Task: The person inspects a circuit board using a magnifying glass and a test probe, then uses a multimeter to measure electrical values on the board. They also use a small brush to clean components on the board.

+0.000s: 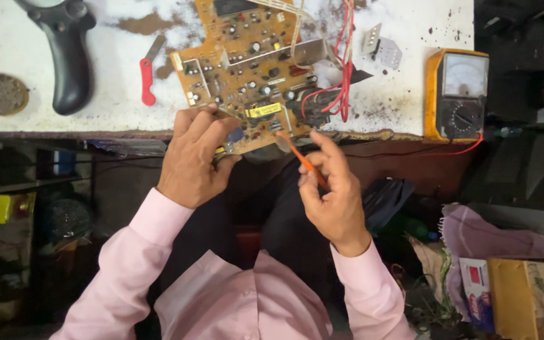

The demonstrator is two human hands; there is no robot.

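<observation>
One tan circuit board (253, 72) crowded with small components lies at the near edge of the stained white bench (7, 44), overhanging it. I see my left hand (193, 157) gripping its near corner, my right hand (332, 189) pinching an orange probe (300, 157) with its tip touching the board. Red wires (345, 56) loop beside it; a yellow analogue meter (458, 94) sits farther right.

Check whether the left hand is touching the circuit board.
Touching: the head view shows the left hand gripping the near edge of the circuit board, fingers overlapping it.
</observation>
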